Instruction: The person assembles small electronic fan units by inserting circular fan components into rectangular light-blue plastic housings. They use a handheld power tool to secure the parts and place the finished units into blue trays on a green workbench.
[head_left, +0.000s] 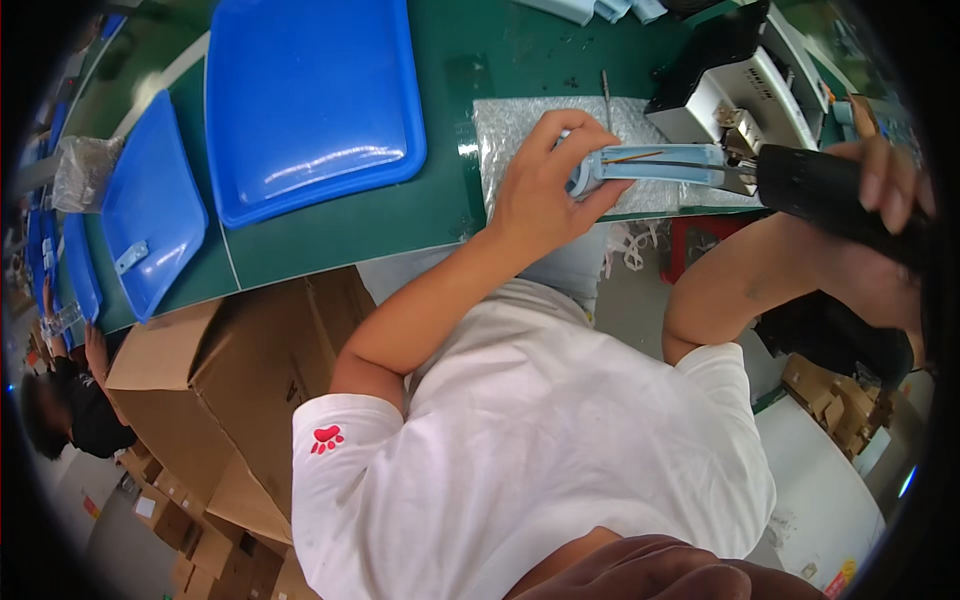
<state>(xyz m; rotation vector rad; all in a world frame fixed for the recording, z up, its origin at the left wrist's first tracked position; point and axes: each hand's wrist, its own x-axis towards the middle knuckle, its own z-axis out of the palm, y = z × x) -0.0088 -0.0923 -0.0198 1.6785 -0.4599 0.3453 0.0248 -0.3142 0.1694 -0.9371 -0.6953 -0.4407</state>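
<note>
My left hand grips one end of a long pale blue plastic part with thin wires along it, held above a sheet of bubble wrap on the green table. My right hand is closed around a thick black power tool. The tool's tip meets the far end of the pale blue part. Both hands are raised in front of my white shirt.
A white and black machine stands behind the part. A large blue tray and a smaller one holding a small metal bracket lie to the left. A cardboard box stands under the table edge. Another person sits far left.
</note>
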